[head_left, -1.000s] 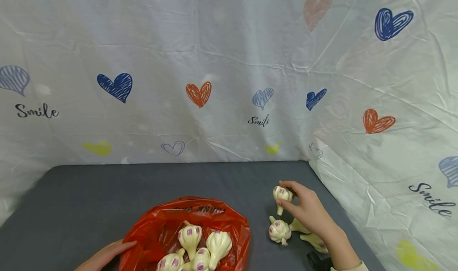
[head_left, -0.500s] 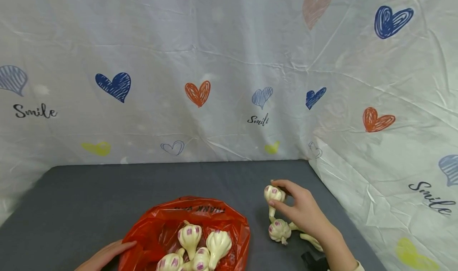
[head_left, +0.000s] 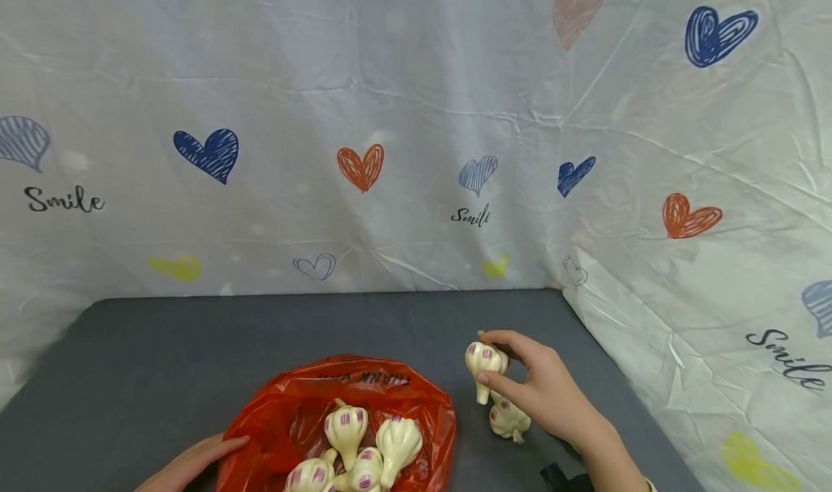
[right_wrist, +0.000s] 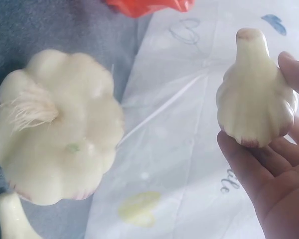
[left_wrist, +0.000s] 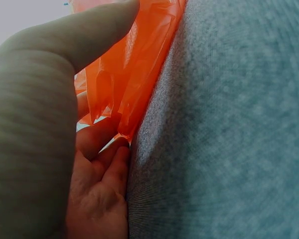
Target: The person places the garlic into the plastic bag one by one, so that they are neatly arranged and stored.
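Observation:
In the head view, my right hand (head_left: 552, 391) pinches a garlic bulb (head_left: 486, 362) between thumb and fingers, stem pointing down, above the table. The right wrist view shows this held garlic bulb (right_wrist: 254, 94) from its stem side. Just below lies another garlic bulb (head_left: 509, 418) on the table, its roots visible in the right wrist view. My left hand (head_left: 191, 463) holds the left side of a red plastic bag (head_left: 260, 412), thumb on one side and fingers curled against the plastic. Several garlic bulbs (head_left: 346, 430) lie inside the open bag.
A dark grey cloth (head_left: 162, 362) covers the table. Behind and to the right hangs a white sheet (head_left: 416, 102) printed with hearts. Under the right forearm sits a black object (head_left: 564, 477), partly hidden. A pale stem (right_wrist: 15, 219) shows at the right wrist view's lower left.
My right hand has moved left with the garlic bulb, towards the bag. The hand and forearm now hide the bulbs farther right on the table. My left hand and the bag stay put.

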The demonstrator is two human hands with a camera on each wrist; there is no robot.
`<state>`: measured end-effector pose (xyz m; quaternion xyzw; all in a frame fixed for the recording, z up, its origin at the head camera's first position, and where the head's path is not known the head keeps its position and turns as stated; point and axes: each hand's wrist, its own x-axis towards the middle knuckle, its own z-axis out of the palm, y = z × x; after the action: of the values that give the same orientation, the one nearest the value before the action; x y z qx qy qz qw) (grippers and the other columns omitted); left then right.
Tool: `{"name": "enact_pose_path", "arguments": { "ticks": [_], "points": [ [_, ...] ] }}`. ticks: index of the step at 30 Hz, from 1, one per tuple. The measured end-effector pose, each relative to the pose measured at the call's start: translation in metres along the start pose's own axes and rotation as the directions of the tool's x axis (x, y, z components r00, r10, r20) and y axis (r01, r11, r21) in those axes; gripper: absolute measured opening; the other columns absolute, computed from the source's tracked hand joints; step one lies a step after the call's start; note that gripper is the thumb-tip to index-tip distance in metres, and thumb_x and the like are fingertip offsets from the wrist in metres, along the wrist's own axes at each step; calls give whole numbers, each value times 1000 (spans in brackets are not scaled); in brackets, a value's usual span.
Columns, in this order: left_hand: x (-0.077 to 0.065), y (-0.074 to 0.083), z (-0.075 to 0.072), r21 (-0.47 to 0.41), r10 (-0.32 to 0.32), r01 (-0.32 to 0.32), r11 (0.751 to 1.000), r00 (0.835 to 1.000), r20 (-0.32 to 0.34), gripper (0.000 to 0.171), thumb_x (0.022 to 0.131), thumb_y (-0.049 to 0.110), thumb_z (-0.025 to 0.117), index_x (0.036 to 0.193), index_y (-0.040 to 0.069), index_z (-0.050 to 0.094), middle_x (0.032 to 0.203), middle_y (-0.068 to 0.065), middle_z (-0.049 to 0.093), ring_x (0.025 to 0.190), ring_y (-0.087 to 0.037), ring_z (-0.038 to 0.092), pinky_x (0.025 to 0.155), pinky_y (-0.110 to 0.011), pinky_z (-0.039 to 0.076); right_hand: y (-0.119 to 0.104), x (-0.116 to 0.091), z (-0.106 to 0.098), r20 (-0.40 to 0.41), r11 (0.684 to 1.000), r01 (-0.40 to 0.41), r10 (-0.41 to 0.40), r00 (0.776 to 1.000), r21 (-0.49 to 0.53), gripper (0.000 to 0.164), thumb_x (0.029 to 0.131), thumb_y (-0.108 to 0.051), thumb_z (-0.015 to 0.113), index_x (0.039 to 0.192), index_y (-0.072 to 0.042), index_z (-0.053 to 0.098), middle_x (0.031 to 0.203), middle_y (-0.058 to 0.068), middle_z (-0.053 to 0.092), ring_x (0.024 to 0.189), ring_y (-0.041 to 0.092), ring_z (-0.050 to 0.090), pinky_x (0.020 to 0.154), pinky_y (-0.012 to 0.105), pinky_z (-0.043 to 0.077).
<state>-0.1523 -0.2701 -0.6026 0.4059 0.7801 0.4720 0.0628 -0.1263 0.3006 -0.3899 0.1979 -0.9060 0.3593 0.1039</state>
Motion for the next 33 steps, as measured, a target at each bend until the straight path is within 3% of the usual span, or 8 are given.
{"name": "enact_pose_path", "arguments": {
  "ticks": [3, 10, 19, 29, 33],
  "points": [
    [-1, 0, 0, -6, -31, 32, 999, 999, 6, 82, 96, -7, 72, 168, 22, 44, 159, 24, 45, 137, 4, 48, 92, -28, 53, -4, 0, 0, 0, 1000, 19, -19, 1000, -10, 46, 99, -34, 84, 142, -26, 68, 140, -9, 70, 124, 12, 68, 98, 38, 60],
    [0, -1, -1, -7, 1, -1, 1000, 1000, 18, 84, 95, -10, 72, 169, 18, 42, 161, 22, 45, 137, 1, 49, 92, -29, 54, -13, -2, -1, -6, 997, 64, -65, 998, -30, 49, 97, -30, 87, 143, -28, 68, 140, -11, 70, 126, 12, 68, 99, 35, 59],
    [-4, 10, -1, 22, -162, 162, 987, 987, 11, 73, 102, 5, 74, 167, 24, 46, 157, 21, 49, 134, 4, 49, 92, -28, 54, -24, 0, 3, 5, 992, 128, -128, 992, 4, 50, 98, -25, 86, 144, -25, 67, 139, -7, 70, 121, 12, 69, 96, 33, 59],
    [-4, 7, 0, 57, -107, 107, 993, 994, 7, 80, 99, 0, 74, 169, 24, 43, 160, 22, 46, 137, 4, 48, 90, -30, 54, -32, 6, 14, 18, 987, 161, -162, 987, 26, 50, 98, -23, 86, 144, -23, 67, 138, -4, 71, 123, 14, 69, 99, 33, 58],
    [-5, 7, 1, 96, -115, 114, 989, 993, 5, 81, 99, 4, 75, 169, 27, 42, 161, 23, 44, 138, 4, 46, 89, -32, 54, -34, 7, 18, 27, 982, 190, -190, 981, 19, 51, 99, -22, 86, 146, -23, 66, 139, -5, 71, 124, 14, 69, 99, 33, 58]
  ]
}}
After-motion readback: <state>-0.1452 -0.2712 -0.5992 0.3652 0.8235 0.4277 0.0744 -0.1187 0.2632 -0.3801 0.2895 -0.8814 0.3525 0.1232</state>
